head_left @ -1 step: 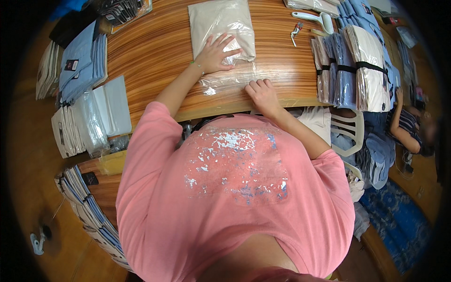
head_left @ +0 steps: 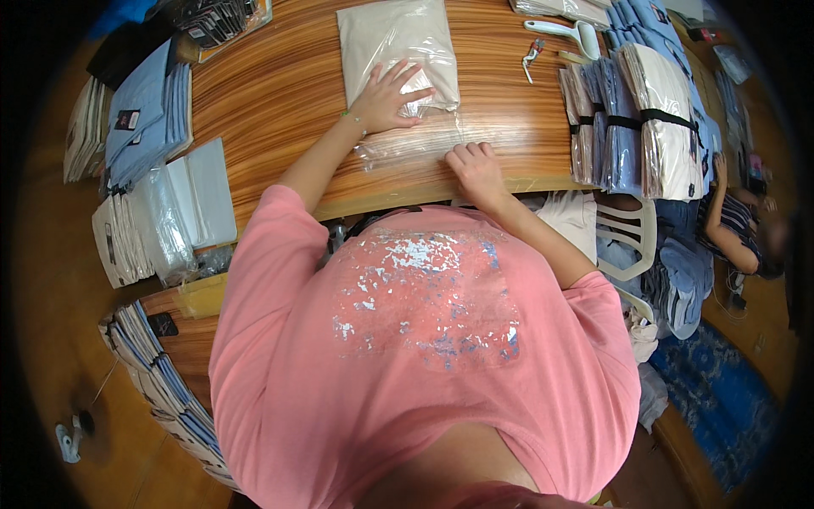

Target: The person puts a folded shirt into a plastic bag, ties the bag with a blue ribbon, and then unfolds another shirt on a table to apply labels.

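A beige folded garment in a clear plastic bag (head_left: 397,53) lies on the wooden counter (head_left: 280,93), far of the person's pink-shirted chest. The left hand (head_left: 387,97) rests flat on the bag's near part, fingers spread, gripping nothing. The right hand (head_left: 475,165) presses the bag's loose open flap (head_left: 407,144) at the counter's near edge, fingers curled; whether its grip pinches the film I cannot tell. To the right stands a strapped bundle of packed shirts (head_left: 636,119). Small snips (head_left: 532,55) lie beyond. Stacks of blue shirts (head_left: 140,110) sit left.
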### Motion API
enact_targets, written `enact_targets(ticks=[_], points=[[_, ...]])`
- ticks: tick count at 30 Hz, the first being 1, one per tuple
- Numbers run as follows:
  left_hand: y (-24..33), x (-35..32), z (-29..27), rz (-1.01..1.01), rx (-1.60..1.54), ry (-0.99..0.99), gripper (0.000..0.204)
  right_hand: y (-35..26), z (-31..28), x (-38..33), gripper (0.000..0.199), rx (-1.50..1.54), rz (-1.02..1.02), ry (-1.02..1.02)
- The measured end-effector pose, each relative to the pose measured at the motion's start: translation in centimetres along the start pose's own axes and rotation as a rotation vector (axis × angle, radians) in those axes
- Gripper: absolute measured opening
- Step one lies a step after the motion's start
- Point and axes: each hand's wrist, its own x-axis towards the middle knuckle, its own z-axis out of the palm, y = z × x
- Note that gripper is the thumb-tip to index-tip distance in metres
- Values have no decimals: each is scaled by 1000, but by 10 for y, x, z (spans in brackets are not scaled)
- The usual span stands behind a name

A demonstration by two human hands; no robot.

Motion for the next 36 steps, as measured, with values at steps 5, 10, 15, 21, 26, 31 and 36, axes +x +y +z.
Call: enact_targets(ticks=[5,10,15,21,26,31,36], points=[[3,0,3,10,25,3,61,-2,24,-34,17,85,134,52],[4,-1,-5,15,26,-6,60,-6,2,-39,18,405,529,7],[17,-8,-29,12,-20,21,56,18,12,3,26,442,575,330],[23,-68,-40,-152,-223,26,34,62,29,-22,25,671,639,18],[3,-116,-38,-282,-447,159,26,84,18,8,28,433,323,184],[-13,-116,-33,-59,-253,181,24,103,28,32,26,126,-199,132],[-16,-112,-28,-13,-244,149,20,117,32,44,20,54,-351,49]])
